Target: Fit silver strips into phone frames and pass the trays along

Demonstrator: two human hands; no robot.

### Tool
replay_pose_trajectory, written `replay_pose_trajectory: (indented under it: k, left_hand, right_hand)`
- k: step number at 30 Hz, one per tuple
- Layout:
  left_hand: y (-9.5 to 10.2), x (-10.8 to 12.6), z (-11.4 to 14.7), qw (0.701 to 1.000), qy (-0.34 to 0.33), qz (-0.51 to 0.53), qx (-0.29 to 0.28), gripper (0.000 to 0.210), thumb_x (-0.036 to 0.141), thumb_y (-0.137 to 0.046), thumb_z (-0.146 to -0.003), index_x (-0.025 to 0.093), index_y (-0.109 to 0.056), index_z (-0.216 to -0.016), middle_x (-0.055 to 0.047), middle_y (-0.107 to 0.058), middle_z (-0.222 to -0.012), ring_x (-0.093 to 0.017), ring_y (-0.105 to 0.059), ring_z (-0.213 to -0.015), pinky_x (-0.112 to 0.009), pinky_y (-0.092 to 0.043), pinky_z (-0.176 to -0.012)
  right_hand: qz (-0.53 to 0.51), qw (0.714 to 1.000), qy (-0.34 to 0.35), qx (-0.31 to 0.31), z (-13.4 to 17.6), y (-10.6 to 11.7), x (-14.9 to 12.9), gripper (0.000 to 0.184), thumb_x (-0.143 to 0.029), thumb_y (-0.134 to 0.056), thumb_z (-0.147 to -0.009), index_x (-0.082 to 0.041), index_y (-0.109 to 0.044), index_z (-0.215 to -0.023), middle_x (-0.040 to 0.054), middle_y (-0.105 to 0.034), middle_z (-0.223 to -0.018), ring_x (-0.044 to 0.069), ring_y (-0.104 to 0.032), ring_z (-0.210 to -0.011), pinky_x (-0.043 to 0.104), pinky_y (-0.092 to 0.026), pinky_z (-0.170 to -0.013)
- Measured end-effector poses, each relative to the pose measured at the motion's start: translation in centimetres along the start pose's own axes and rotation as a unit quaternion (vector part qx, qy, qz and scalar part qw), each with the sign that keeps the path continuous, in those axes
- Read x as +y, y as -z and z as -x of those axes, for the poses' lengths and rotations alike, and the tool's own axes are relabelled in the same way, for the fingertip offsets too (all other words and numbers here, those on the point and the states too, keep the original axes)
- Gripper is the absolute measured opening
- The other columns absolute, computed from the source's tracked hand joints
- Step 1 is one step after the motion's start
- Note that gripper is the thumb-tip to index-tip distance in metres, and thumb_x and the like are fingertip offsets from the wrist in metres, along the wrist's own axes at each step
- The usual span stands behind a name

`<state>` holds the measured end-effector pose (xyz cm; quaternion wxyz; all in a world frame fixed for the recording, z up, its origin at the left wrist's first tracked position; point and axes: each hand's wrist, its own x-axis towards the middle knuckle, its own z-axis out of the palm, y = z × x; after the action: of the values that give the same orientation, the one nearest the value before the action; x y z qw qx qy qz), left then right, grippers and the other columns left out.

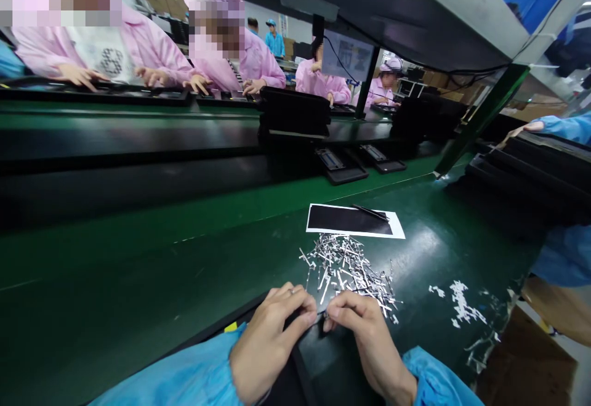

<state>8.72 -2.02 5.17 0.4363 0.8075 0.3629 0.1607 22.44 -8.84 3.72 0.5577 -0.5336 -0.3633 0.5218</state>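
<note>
My left hand and my right hand meet close together over the near edge of the bench, thumbs against fingertips. Between them shows a small thin silvery strip, pinched from both sides; its exact kind is too small to make out. Just beyond my fingers spreads a loose pile of small metallic strips. Behind that pile lies a white sheet with a black panel, and a pair of dark tweezers rests on it. Under my left forearm is a black tray, partly hidden by the sleeve.
White scraps lie at the right, near a cardboard box. Black trays are stacked across the line, with two small trays nearer. A green post holds the overhead shelf. Co-workers in pink sit opposite; a blue-sleeved person is at right.
</note>
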Motion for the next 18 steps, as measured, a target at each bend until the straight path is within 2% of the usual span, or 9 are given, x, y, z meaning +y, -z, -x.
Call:
replay_pose_trajectory:
  k: [7, 12, 18]
  left_hand:
    - [1.0, 1.0, 0.1, 0.991, 0.005, 0.113, -0.070, 0.030, 0.044, -0.036, -0.074, 0.018, -0.046, -0.062, 0.001, -0.047, -0.064, -0.015, -0.045, -0.066, -0.027, -0.032, -0.066]
    - [1.2, 1.2, 0.1, 0.993, 0.003, 0.108, -0.054, 0.029, 0.043, -0.036, -0.074, 0.018, -0.044, -0.061, 0.001, -0.046, -0.064, -0.015, -0.044, -0.066, -0.028, -0.031, -0.067]
    - [0.7, 1.0, 0.1, 0.990, -0.006, 0.127, -0.056, 0.029, 0.043, -0.037, -0.074, 0.017, -0.045, -0.063, 0.000, -0.048, -0.065, -0.016, -0.044, -0.067, -0.027, -0.032, -0.066]
  right_hand:
    - [-0.123, 0.988, -0.045, -0.084, 0.1, 0.0, -1.0, 0.011, -0.021, -0.056, -0.069, -0.013, -0.057, -0.062, 0.0023, -0.056, -0.057, 0.012, -0.050, -0.059, 0.026, -0.037, -0.065]
    - [-0.148, 0.983, -0.038, -0.102, -0.1, 0.2, -0.9, 0.011, -0.018, -0.056, -0.070, -0.011, -0.059, -0.062, 0.0030, -0.056, -0.057, 0.012, -0.050, -0.059, 0.026, -0.036, -0.065]
    - [-0.129, 0.985, -0.031, -0.111, -0.1, 0.1, -0.4, 0.010, -0.020, -0.056, -0.070, -0.012, -0.056, -0.064, 0.0013, -0.053, -0.056, 0.011, -0.048, -0.057, 0.025, -0.035, -0.063]
